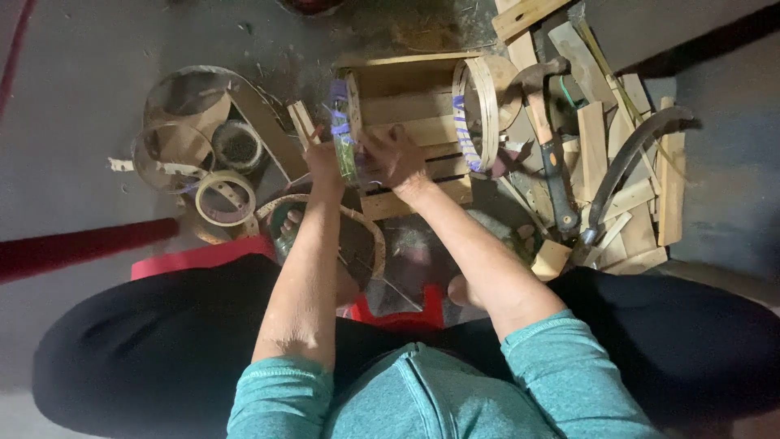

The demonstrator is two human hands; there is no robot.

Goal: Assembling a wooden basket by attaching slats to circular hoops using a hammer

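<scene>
While the left hand (325, 158) and right hand (396, 154) both grip the bamboo hoop (348, 130), it stands on edge. Squeezing unevenly could crack its thin rim, I judge.

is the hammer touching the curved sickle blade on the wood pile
Apart. The head view shows the hammer lying left of the sickle blade, with wood scraps visible between them.

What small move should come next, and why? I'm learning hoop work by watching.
Probably keep winding the purple strip around the bamboo hoop: both the left hand and right hand hold it upright on the wooden crate, and its wrapping looks partial.
</scene>
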